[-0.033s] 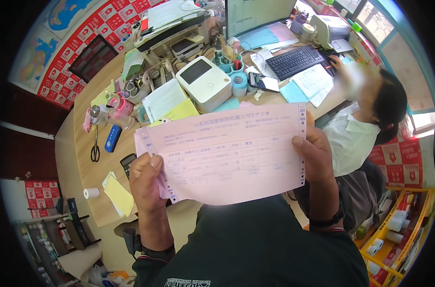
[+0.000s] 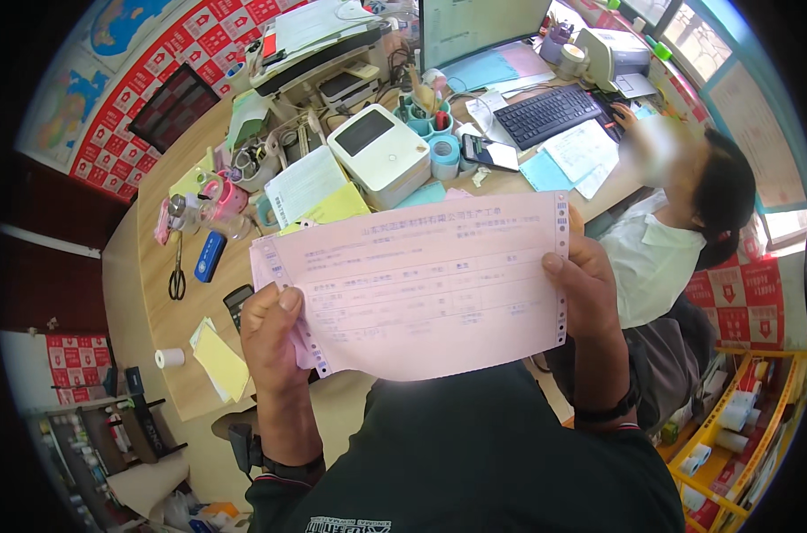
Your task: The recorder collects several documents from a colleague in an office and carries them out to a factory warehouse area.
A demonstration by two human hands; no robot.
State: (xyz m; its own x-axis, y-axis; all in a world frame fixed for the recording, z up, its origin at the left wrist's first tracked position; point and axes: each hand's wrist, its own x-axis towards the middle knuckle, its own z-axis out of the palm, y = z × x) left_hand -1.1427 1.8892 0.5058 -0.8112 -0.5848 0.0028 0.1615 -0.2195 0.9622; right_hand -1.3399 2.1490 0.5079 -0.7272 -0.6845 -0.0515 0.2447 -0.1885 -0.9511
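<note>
At the far left of the tabletop, a white paper roll stands well apart from the left fingers. Scissors and a blue case lie beyond them to the left, while yellow slips lie nearer on that side. A calculator is just beside them, partly hidden.

The left hand is closed on the left margin of a pink printed form, thumb on top. A further layer seems to show behind that edge. The form spans the space between both hands' fingers, over the tabletop's near edge; gripping only its punched margins probably keeps it spread and the print uncovered.

Beyond the form, between the two sets of fingers, sits a white label printer, with a black keyboard farther right. The right hand pinches the right margin, thumb in front, the other fingers mostly hidden behind. Farther off, beyond these fingers, a co-worker's hand rests near the keyboard, perhaps set there for that person's reach.
</note>
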